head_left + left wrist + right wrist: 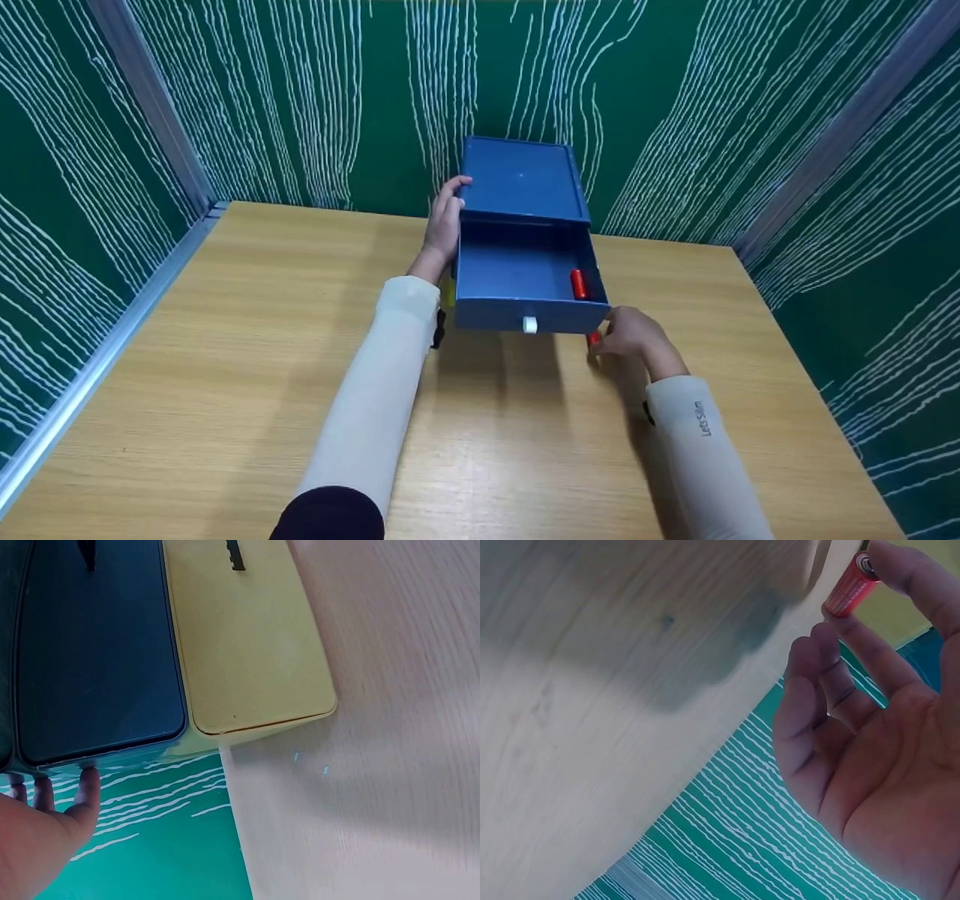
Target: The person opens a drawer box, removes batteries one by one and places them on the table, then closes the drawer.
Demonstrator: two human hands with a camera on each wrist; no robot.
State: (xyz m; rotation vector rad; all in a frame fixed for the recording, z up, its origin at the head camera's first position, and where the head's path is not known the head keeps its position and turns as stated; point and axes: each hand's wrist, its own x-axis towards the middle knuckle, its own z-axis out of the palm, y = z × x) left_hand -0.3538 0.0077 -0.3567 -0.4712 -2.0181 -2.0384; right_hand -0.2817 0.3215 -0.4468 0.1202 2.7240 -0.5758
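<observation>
A blue drawer box (521, 180) stands at the back of the table, its top drawer (495, 279) pulled out toward me. Inside that drawer, near its front right corner, lies a red battery (578, 284). My left hand (444, 221) rests against the box's left side; the left wrist view shows its fingertips touching the edge of a blue side panel (101, 652). My right hand (634, 336) is just beyond the drawer's front right corner. Between thumb and index fingertip it pinches a second red battery (851, 586), held by its two ends.
Below the blue panel the box has a yellow section (255, 645). A small white knob (530, 325) sticks out from the drawer front. Green walls with white wavy lines (382, 112) close in the wooden table (225, 360) at the back and both sides.
</observation>
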